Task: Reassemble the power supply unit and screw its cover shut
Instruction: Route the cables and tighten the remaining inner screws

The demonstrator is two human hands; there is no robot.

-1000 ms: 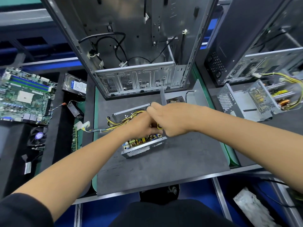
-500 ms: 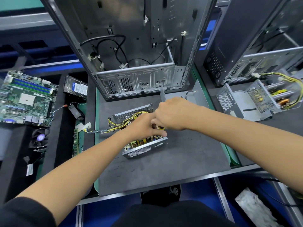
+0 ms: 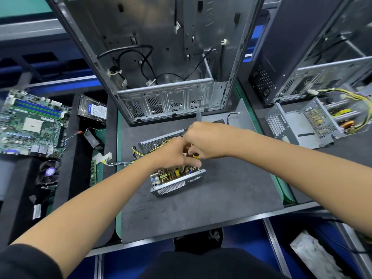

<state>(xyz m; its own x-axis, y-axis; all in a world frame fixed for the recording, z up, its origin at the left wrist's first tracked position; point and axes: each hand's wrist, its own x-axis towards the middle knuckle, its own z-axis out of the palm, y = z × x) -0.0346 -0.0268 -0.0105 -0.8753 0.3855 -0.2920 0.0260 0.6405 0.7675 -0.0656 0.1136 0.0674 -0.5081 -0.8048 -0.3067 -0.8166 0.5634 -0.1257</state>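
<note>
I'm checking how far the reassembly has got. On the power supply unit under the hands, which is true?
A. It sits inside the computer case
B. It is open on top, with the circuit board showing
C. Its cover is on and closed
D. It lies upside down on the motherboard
B: the power supply unit lies open-topped on the grey mat, its components exposed below the left hand.

**Even overhead light, wide-angle warp**

My view is bright and evenly lit from above; shadows under my forearms on the grey surface (image 3: 221,198) are soft and faint. The computer case (image 3: 161,57) at 12 o'clock shows dull sheen, no harsh glare. Straight edges bow toward the frame's borders. My hands look slightly soft with motion blur.
</note>
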